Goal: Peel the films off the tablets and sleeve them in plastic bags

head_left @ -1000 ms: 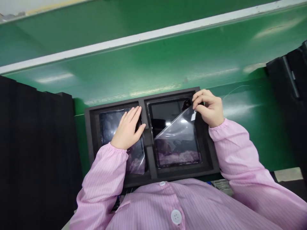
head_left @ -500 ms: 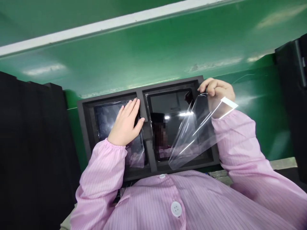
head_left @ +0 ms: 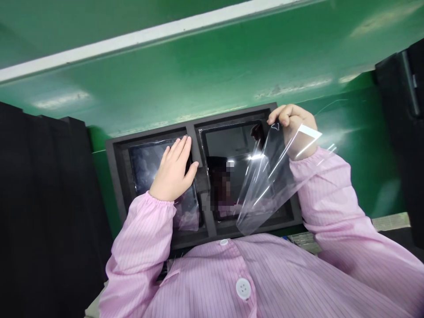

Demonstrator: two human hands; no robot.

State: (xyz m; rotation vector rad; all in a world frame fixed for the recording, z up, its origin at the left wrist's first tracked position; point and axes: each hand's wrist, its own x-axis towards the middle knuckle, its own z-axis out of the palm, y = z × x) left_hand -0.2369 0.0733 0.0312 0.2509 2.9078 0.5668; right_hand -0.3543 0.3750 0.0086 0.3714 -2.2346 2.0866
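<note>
1. The right hand (head_left: 294, 132) is grasping a sheet of clear protective film (head_left: 261, 185) by its upper corner, pinching it between thumb and fingers, near a white tab (head_left: 308, 139).
2. The left hand (head_left: 170, 172) is resting open and flat, not gripping, on the left tablet (head_left: 149, 165).
3. The film is hanging clear of the right tablet (head_left: 232, 145), its long axis slanting from the right hand down toward the person's chest.
4. The right tablet's dark glass is showing bare, so its film is off; the left tablet is keeping its film, with a loose edge showing below the hand.
5. Both tablets are lying side by side in a black foam tray (head_left: 149, 134) on a green conveyor belt (head_left: 198, 70).
</note>
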